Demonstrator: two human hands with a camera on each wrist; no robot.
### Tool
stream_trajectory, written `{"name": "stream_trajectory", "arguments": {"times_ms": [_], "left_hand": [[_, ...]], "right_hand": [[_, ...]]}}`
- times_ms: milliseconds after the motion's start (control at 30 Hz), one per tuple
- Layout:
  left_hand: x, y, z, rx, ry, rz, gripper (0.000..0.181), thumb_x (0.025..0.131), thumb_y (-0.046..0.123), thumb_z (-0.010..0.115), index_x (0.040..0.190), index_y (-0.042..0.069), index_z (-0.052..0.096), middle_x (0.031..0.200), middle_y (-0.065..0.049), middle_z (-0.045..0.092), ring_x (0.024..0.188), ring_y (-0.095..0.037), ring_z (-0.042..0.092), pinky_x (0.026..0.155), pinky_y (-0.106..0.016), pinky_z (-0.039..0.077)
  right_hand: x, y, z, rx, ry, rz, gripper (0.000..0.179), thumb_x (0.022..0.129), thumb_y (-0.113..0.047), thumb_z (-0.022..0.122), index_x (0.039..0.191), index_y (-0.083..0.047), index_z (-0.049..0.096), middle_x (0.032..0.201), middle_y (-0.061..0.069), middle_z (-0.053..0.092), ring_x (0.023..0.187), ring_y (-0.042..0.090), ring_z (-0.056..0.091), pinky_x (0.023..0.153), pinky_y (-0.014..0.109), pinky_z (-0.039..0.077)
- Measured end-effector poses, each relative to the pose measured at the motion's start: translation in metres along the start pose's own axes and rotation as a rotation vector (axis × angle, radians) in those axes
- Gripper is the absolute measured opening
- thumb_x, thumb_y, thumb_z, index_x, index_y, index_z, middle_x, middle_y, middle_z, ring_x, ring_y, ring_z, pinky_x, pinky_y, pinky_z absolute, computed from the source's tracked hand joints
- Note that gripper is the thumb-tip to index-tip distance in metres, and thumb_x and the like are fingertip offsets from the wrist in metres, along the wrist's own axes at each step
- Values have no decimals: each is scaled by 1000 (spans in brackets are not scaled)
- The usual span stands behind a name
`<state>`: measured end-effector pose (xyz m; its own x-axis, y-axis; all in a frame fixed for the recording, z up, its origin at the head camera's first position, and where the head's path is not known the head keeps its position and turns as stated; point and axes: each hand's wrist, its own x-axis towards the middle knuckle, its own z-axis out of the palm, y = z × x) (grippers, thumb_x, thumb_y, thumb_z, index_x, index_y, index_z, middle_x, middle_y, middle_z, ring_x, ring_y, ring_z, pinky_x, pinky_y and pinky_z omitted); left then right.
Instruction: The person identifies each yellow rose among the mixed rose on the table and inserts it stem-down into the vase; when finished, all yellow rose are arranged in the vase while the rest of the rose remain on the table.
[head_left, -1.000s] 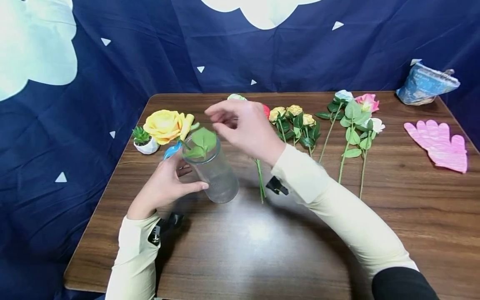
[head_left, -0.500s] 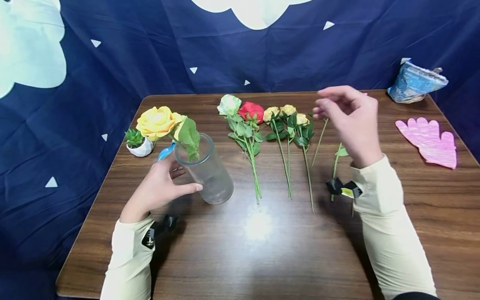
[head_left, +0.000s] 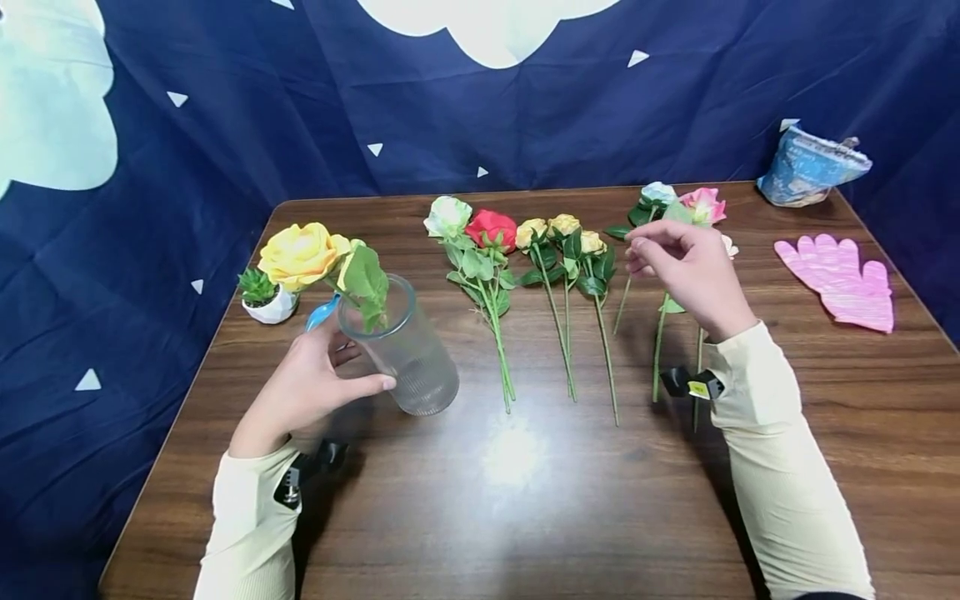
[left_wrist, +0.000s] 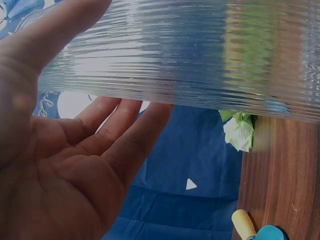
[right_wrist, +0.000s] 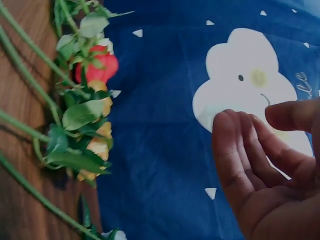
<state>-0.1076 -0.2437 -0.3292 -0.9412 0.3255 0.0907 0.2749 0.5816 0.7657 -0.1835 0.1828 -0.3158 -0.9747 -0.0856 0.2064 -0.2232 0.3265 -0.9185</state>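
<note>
- Left of centre in the frame, our left hand (head_left: pixel 309 383) grips the tilted glass vase (head_left: pixel 424 368), which carries a yellow flower (head_left: pixel 300 254) leaning upper left.
- Right of centre, our right hand (head_left: pixel 693 271) hovers near the pink flower (head_left: pixel 703 205), fingers bent, a narrow gap before the thumb.
- Between our hands, a red flower (head_left: pixel 492 230) lies toward the upper middle of the surface (head_left: pixel 480 525).

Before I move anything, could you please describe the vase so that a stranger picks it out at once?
Start from the wooden table and go to its left half, where the left hand holds the vase. A large yellow flower leans out of it. Unlike the small white pot with a green plant further left, it is tall, clear, ribbed glass.
</note>
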Motion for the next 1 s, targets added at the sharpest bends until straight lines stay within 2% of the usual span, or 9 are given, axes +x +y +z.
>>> {"name": "stream_trajectory", "arguments": {"times_ms": [67,167,233,333,533,767,1000], "left_hand": [[0,0,0,-2,3,1,78,80,7,89,145,0,48,140,-18,58,122,-35,63,101,-48,55],[0,-1,0,-5,5,0,77,80,7,89,145,-1,49,139,-18,58,121,-34,64,101,-47,55],[0,-1,1,-5,4,1,77,80,7,89,145,-1,49,140,-18,58,121,-34,63,101,-46,55],[-1,-2,1,3,-1,1,77,80,7,89,145,-1,48,141,-18,57,123,-34,63,101,-47,55],[-2,-1,0,-6,-4,0,76,81,7,88,145,0,47,141,-19,57,123,-35,63,102,-47,54],[-2,-1,-1,-4,-1,-3,76,81,7,88,145,-1,47,141,-19,57,123,-35,63,103,-47,54],[-1,0,-1,-13,-6,-4,76,81,8,88,145,0,47,141,-18,57,124,-34,62,104,-47,53]], "right_hand": [[0,4,-2,-61,-67,45,24,105,-6,54,115,12,66,87,-3,73,74,2,69,70,18,61],[2,13,-4,-148,-197,132,34,108,-14,51,124,13,65,97,11,76,73,3,70,69,19,61],[4,20,-4,-169,-291,188,37,108,-15,49,128,13,62,103,20,74,74,6,71,70,23,62],[8,32,-1,-152,-394,256,39,109,-15,47,130,16,58,103,24,74,75,10,72,72,29,64],[12,44,3,-85,-434,344,40,109,-12,45,130,20,55,99,21,74,76,11,71,72,28,64],[14,50,7,-94,-495,395,44,110,-12,42,132,25,51,100,24,75,74,10,71,72,28,64],[14,56,9,-57,-560,467,46,110,-10,39,135,28,44,99,20,73,74,9,70,74,29,64]]}}
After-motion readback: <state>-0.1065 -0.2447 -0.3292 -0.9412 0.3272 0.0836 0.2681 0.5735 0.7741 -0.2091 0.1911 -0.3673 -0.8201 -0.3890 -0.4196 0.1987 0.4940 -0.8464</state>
